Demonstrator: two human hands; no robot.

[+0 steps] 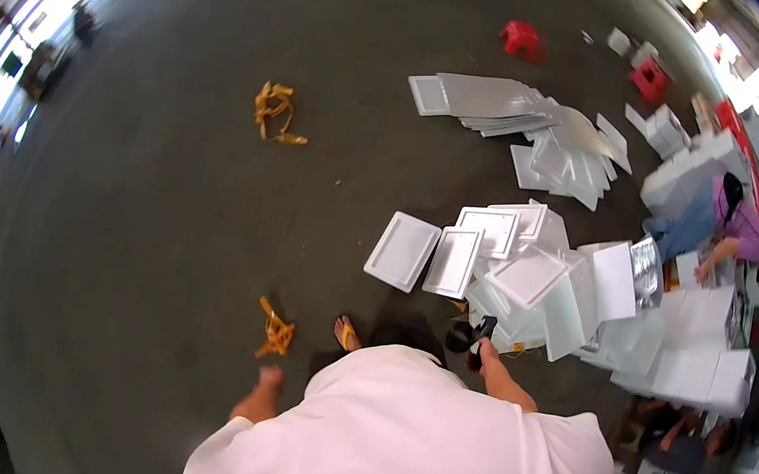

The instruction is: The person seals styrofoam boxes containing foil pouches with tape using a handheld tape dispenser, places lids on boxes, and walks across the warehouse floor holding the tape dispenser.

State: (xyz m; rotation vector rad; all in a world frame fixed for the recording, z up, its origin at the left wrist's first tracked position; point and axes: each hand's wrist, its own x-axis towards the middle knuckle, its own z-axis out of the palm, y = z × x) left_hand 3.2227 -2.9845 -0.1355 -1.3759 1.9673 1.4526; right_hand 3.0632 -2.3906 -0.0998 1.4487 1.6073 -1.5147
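Note:
My right hand [487,357] is closed around the handle of a black tape gun [460,337], whose dark round part faces left. Just beyond it lies a heap of white foam boxes and lids, with one lid [452,261] leaning at the near left side. My left hand [269,380] hangs low at my left side, smeared by motion, so its fingers cannot be made out. The floor near it bears a tangle of yellow strapping [275,332]. I see no object in that hand.
A second yellow tangle [278,113] lies farther off. Flat white sheets [498,99] are piled ahead, with red stools [521,39] behind. At right, a person in a purple top [747,223] works by white boxes [697,317]; another person [682,450] is lower right.

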